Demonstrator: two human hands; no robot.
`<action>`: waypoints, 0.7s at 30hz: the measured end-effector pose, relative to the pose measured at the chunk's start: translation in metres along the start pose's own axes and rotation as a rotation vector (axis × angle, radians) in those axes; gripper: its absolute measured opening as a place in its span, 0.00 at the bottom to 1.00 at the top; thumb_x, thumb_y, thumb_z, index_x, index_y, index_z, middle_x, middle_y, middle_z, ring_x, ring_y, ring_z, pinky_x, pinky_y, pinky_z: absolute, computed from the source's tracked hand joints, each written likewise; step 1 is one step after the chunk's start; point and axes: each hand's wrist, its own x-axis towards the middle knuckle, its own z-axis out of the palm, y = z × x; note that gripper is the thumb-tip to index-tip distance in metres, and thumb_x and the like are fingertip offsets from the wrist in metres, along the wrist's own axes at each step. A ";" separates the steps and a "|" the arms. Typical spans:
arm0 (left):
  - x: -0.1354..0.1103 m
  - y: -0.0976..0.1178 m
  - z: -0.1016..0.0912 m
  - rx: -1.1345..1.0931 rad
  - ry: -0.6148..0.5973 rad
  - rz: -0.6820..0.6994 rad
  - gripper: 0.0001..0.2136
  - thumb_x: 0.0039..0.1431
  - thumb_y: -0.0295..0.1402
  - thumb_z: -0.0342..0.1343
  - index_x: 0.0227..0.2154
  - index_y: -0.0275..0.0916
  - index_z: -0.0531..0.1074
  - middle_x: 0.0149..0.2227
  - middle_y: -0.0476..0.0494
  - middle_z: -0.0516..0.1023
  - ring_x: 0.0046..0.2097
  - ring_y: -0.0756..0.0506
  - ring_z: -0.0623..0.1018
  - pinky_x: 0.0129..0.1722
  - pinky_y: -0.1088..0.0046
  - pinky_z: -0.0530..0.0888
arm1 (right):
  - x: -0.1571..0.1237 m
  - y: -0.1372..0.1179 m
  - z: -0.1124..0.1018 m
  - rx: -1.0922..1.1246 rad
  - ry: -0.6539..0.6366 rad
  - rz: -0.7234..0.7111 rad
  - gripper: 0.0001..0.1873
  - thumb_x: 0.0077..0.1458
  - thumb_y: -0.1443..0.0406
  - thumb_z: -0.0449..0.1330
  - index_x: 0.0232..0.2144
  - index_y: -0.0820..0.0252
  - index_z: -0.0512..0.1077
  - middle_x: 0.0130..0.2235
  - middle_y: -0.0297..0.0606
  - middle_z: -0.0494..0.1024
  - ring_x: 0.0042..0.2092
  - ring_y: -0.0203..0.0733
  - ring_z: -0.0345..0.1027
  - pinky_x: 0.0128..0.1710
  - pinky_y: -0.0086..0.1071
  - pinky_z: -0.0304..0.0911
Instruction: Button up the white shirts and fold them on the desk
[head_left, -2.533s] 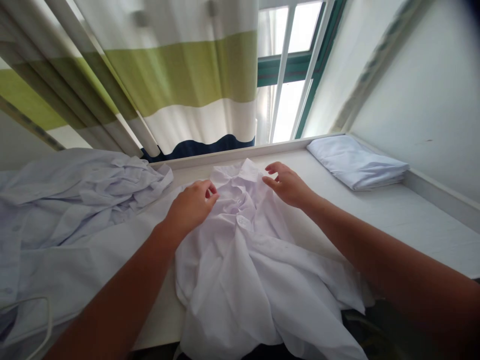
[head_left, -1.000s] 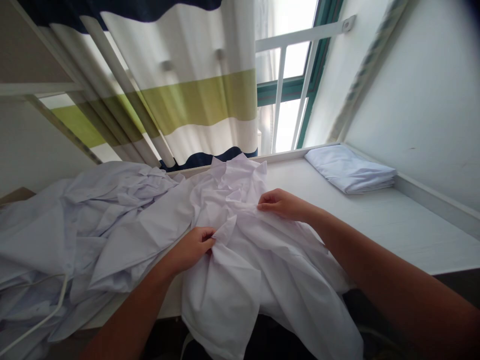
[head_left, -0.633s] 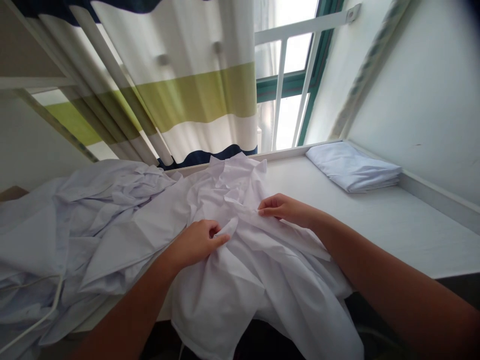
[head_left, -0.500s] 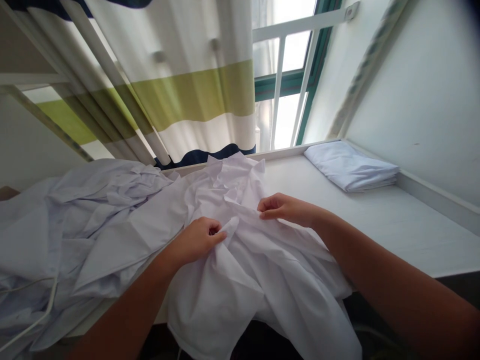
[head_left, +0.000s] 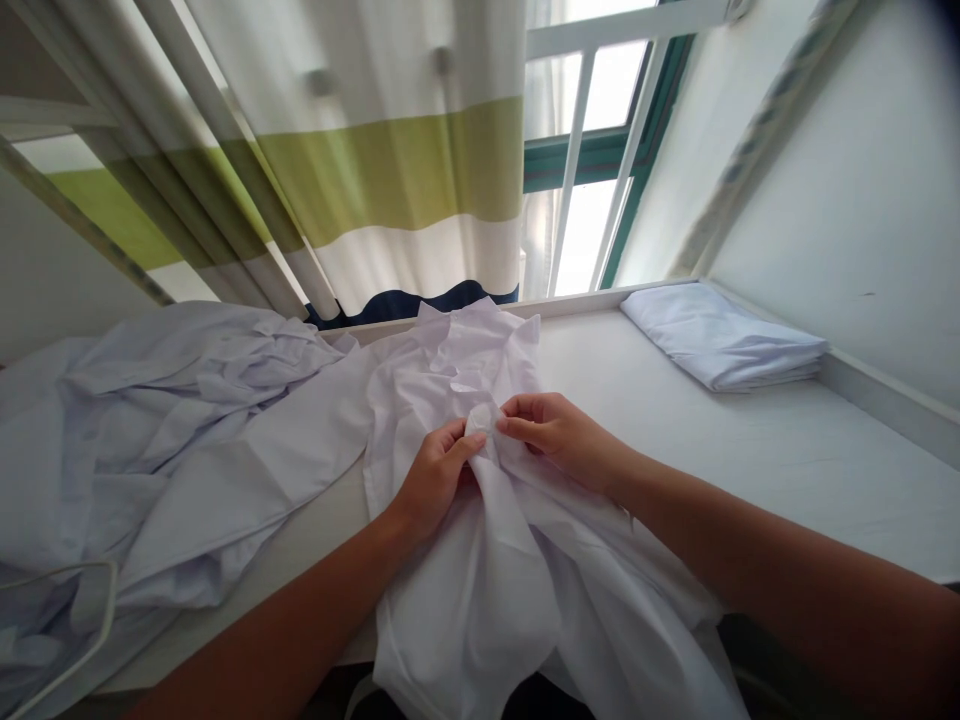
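A white garment [head_left: 495, 600], shirt-like with pointed corners at its far end, lies rumpled on the white board, its near part hanging over the front edge. My left hand [head_left: 439, 465] is closed, thumb and fingers pinching a gathered edge of the cloth. Close beside it, my right hand [head_left: 544, 430] pinches the same spot from the right, fingertips nearly meeting the left ones. A small fold of fabric stands up between them. Whether a button is there, I cannot make out.
Rumpled white cloth [head_left: 187, 400] is heaped on the left, with a pale cable [head_left: 109, 610] over it. Folded white cloth [head_left: 724, 335] lies at the right back on the white board [head_left: 675, 460]. Behind are a striped curtain [head_left: 390, 170] and white window bars [head_left: 574, 170].
My hands have come together: the left moved right and up, bringing its pinched edge against the cloth at my right fingertips. The view shifted slightly.
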 end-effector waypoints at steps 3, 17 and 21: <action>0.003 -0.009 -0.003 0.023 -0.007 0.005 0.17 0.59 0.44 0.60 0.43 0.35 0.76 0.28 0.48 0.74 0.29 0.49 0.73 0.30 0.73 0.71 | -0.001 0.011 0.002 -0.008 0.014 -0.029 0.13 0.55 0.56 0.63 0.32 0.61 0.75 0.30 0.33 0.75 0.31 0.35 0.63 0.32 0.29 0.59; -0.002 -0.013 -0.009 0.221 0.048 0.095 0.13 0.58 0.43 0.63 0.34 0.38 0.72 0.25 0.52 0.70 0.23 0.52 0.68 0.20 0.78 0.67 | -0.003 0.016 -0.010 -0.004 -0.059 0.060 0.12 0.47 0.58 0.70 0.31 0.60 0.78 0.33 0.37 0.82 0.35 0.42 0.74 0.36 0.33 0.68; -0.004 -0.010 -0.009 0.256 0.042 0.121 0.14 0.62 0.44 0.58 0.29 0.38 0.70 0.21 0.53 0.68 0.20 0.53 0.67 0.19 0.78 0.65 | -0.003 0.015 -0.010 -0.064 -0.012 0.035 0.11 0.50 0.57 0.68 0.30 0.59 0.77 0.30 0.34 0.80 0.32 0.39 0.72 0.31 0.30 0.64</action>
